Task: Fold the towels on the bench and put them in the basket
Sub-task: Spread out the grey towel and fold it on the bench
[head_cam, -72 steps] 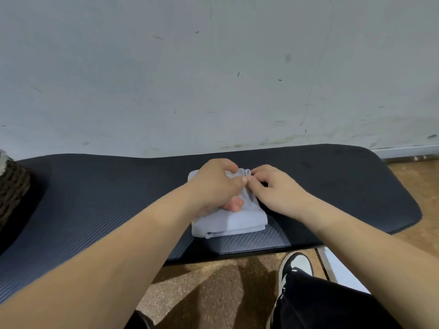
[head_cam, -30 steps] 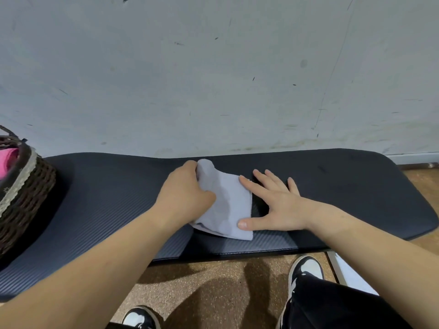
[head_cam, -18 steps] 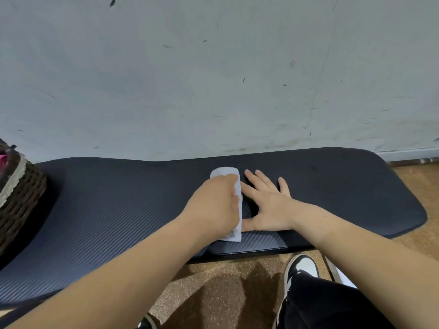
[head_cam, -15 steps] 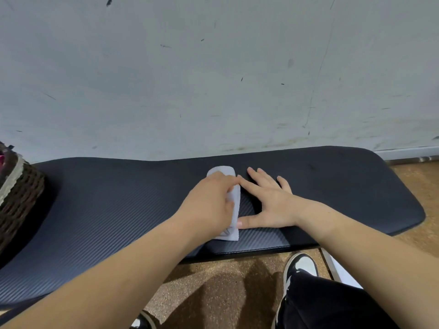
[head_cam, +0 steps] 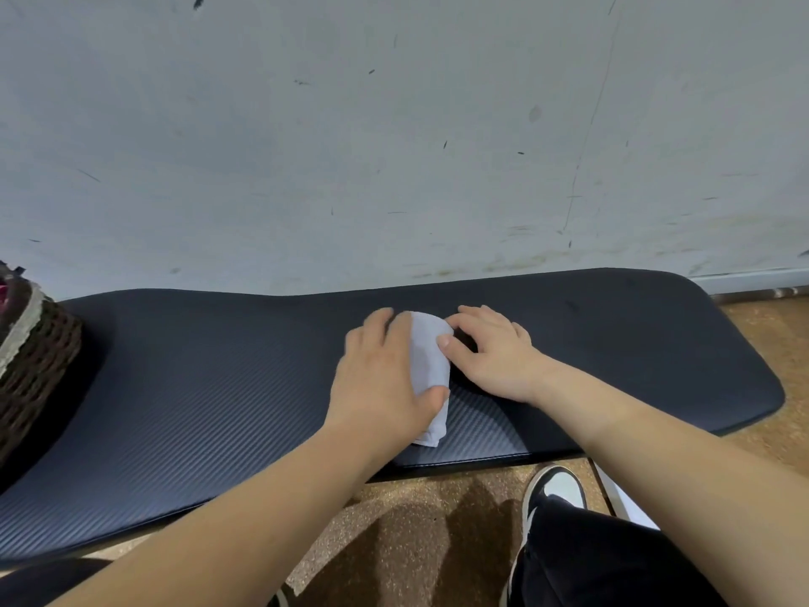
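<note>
A small pale lilac towel (head_cam: 429, 361), folded into a narrow strip, lies near the middle of the black padded bench (head_cam: 210, 387). My left hand (head_cam: 381, 378) wraps over its left side, thumb pressed on its lower part. On the towel's right edge rests my right hand (head_cam: 494, 352), fingers curled, thumb tip touching the cloth. A dark wicker basket (head_cam: 39, 365) stands at the bench's far left, with something pink showing at its rim.
A scuffed pale wall (head_cam: 394, 146) rises directly behind the bench. Below the bench's front edge is brown cork-like floor (head_cam: 416, 527), my black-and-white shoe (head_cam: 553, 490) and a dark trouser leg (head_cam: 604, 562).
The towel went from a loose square to a narrow folded strip. My left hand shifted left to grip its side, and my right hand curled from flat on the bench onto the towel's edge.
</note>
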`<state>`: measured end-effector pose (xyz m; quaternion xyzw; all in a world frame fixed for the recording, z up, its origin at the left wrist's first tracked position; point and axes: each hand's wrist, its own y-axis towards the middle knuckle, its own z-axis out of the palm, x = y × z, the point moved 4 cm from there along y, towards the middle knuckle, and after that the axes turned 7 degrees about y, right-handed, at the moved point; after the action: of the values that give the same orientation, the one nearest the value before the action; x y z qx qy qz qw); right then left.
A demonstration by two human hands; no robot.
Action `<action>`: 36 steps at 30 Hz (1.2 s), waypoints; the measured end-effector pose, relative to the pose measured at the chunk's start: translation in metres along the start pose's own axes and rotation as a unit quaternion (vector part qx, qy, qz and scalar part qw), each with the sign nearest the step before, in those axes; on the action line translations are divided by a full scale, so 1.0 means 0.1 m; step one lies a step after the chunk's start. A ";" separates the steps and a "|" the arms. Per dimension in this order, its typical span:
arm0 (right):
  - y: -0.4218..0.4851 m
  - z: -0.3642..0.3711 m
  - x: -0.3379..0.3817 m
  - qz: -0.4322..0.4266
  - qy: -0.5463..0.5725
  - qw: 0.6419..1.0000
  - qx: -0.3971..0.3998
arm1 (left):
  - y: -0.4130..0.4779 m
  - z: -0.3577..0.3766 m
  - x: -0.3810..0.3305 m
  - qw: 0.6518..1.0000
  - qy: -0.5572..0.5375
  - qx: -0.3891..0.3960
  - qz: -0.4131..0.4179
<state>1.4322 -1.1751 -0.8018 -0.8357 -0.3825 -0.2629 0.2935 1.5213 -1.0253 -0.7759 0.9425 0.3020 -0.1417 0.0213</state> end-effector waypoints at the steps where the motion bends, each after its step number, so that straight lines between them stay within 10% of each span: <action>1: 0.00 0.00 0.00 0.003 -0.002 1.000 -0.002 | 0.01 -0.01 0.04 0.999 0.017 0.017 -0.046; 6: -0.04 -0.05 0.07 -0.005 0.036 0.999 -0.001 | 0.03 -0.03 0.18 0.980 -0.083 0.137 -0.115; 12: -0.36 -0.19 0.48 -0.032 0.273 0.959 0.071 | -0.13 -0.67 0.31 0.977 -0.166 0.133 -0.007; 21: -0.72 0.26 1.71 -0.041 0.379 0.923 0.045 | -0.80 -1.61 1.33 0.982 -0.181 0.023 -0.039; 28: -0.61 1.07 2.77 -0.001 0.383 0.923 0.046 | -1.48 -1.92 2.52 0.904 -0.378 -0.112 -0.165; 36: -0.59 1.53 3.97 -0.029 0.286 0.956 0.056 | -1.79 -2.55 3.97 0.890 -0.271 -0.230 -0.285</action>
<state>1.6442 -0.8450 -0.6267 -0.6964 -0.3211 -0.4773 0.4290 1.7918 -0.6228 -0.6343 0.7095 0.5644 -0.3180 0.2772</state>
